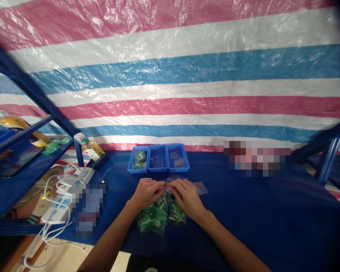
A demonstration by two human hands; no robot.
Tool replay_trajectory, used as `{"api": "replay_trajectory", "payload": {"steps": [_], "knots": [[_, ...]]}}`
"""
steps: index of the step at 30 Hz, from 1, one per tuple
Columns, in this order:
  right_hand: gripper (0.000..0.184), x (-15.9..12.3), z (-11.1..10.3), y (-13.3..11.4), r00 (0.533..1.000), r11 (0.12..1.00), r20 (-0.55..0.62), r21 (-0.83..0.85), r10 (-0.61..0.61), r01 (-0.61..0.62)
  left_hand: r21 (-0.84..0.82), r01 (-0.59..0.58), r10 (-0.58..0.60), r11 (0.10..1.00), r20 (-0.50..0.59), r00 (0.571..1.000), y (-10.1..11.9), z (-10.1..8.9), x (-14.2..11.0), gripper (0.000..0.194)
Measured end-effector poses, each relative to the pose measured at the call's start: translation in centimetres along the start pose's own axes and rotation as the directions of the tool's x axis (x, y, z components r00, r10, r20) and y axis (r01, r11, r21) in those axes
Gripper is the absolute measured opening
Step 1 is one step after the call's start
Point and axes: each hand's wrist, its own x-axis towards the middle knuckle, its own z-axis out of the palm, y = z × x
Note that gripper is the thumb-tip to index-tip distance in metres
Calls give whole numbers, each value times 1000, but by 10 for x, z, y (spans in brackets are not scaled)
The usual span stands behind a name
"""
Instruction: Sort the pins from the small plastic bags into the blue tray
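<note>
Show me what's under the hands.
A clear plastic bag shows just beyond the left hand and right hand. Green-tinted bagged parts lie partly beneath them. Whatever the hands pinch is hidden.

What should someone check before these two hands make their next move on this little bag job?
1. Left hand and right hand meet at the centre, fingertips together: ok.
2. What each grip holds: cannot tell, the fingers hide it.
3. Green-tinted packets lie directly below the hands: ok.
4. Blue three-compartment tray sits just beyond the hands, its contents showing: ok.
5. Clear bag lies beside the right hand: ok.
</note>
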Motion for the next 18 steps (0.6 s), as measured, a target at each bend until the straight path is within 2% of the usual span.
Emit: {"api": "replay_trajectory", "payload": {"steps": [5, 13, 18], "knots": [[17, -1, 7, -3, 997, 998, 38, -25, -61, 62, -22, -66, 66, 998, -4, 998, 4, 0, 2, 14], [15, -6, 3, -1, 1000, 999, 22, -48, 0, 1, -58, -31, 30, 998, -20, 999, 7, 7, -3, 17], [20, -4, 2, 1, 1000, 999, 4, -37, 31, -31, -69, -15, 12, 997, -35, 999, 11, 2, 0, 20]]}}
